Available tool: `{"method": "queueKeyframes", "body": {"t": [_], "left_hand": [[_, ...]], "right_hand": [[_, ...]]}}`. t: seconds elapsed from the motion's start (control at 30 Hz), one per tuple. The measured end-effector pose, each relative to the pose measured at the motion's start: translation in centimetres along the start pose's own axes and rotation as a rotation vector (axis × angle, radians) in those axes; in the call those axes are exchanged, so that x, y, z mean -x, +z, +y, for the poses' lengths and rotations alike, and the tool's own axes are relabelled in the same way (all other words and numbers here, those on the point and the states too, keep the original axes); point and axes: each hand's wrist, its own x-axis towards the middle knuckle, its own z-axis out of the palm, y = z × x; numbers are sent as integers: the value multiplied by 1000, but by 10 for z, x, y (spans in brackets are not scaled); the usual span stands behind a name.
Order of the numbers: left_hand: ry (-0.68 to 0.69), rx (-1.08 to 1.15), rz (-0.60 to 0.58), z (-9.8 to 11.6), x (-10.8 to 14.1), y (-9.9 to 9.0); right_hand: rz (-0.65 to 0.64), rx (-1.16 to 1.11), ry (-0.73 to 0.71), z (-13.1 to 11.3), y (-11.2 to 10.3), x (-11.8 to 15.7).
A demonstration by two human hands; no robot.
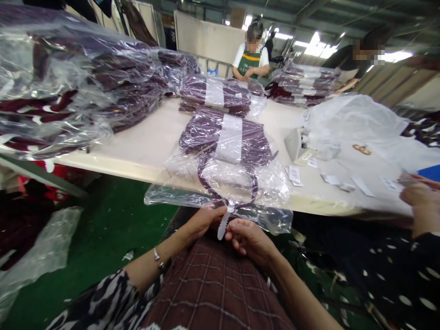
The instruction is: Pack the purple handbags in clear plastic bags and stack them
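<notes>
A folded dark purple garment (199,130) with a white paper band (231,137) lies in a clear plastic bag (271,188) at the table's front edge. From it a purple cord loop (253,185) runs toward me inside or under the film; I cannot tell which. At the loop's near end is a white notched plastic strip (222,227), hanging past the edge. My left hand (206,219) pinches the strip's upper part between thumb and fingers. Just right of the strip, my right hand (249,238) has its fingers curled together; whatever is in them is hidden.
Bagged purple garments are piled high at left (130,91), with smaller stacks at the back (213,91) and back right (302,85). A tape dispenser (297,146), paper tags (294,175) and tape rings (361,149) lie at right. A co-worker's hand (421,195) is at far right; others stand behind.
</notes>
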Motion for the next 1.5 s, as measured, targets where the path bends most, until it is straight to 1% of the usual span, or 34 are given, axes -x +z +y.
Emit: {"method": "queueKeyframes", "body": {"t": [0.03,0.07,0.1,0.17,0.23,0.27,0.33,0.4,0.47,0.5,0.6,0.67,0.73,0.77,0.8,0.83,0.9,0.97,1.0,1.03,1.07,1.1,1.13,1.2,1.23,1.3,1.37,1.43,1.5], "left_hand": [[-5,58,29,-1,-3,3],[-2,109,52,-1,-6,5],[4,143,67,-1,-8,6],[13,164,68,0,-8,5],[-2,150,47,2,-5,1],[-18,137,32,3,-3,0],[-38,93,16,4,3,-4],[-34,-7,21,6,9,-7],[-23,-151,37,8,14,-12],[-10,-220,52,9,16,-14],[15,-370,96,13,25,-21],[-2,-449,80,15,33,-22],[-23,-525,33,18,42,-21],[-13,-564,21,19,45,-20],[25,-614,30,20,48,-19],[97,-680,57,21,50,-18],[326,-869,91,21,51,-17],[555,-1076,36,19,48,-18],[630,-1160,-10,16,46,-19],[677,-1226,-42,13,44,-20],[710,-1274,-44,10,42,-22],[742,-1307,-11,7,40,-24],[780,-1328,48,4,38,-26],[853,-1338,186,2,36,-29],[870,-1330,236,3,36,-29],[847,-1273,279,4,35,-30],[738,-1134,290,5,32,-28],[524,-889,293,3,26,-24],[279,-551,243,1,14,-19]], "right_hand": [[38,40,-37,2,-1,-1],[91,116,-113,5,-2,-3],[149,233,-234,9,-4,-5],[234,560,-572,15,-10,-9],[260,896,-892,18,-14,-11],[264,1025,-1001,18,-15,-11],[277,1184,-1115,15,-14,-13],[267,1251,-1164,12,-10,-15],[248,1246,-1200,10,-8,-18],[268,1214,-1220,11,-8,-20],[406,1083,-1259,15,-10,-24],[454,1081,-1253,16,-10,-26],[442,1151,-1262,16,-9,-28],[432,1192,-1275,15,-8,-28],[423,1226,-1291,14,-7,-28],[413,1248,-1312,13,-6,-27],[394,1250,-1349,13,-6,-24],[398,1226,-1376,14,-7,-19],[415,1224,-1386,15,-9,-16],[442,1234,-1391,15,-9,-13],[474,1254,-1389,16,-10,-11],[502,1277,-1385,16,-10,-9],[520,1292,-1379,16,-10,-8],[517,1277,-1353,15,-8,-9],[506,1245,-1335,13,-7,-10],[492,1162,-1296,11,-5,-14],[494,1096,-1275,8,-4,-18],[493,1052,-1295,4,-3,-21],[491,1022,-1328,0,-3,-23]]}}
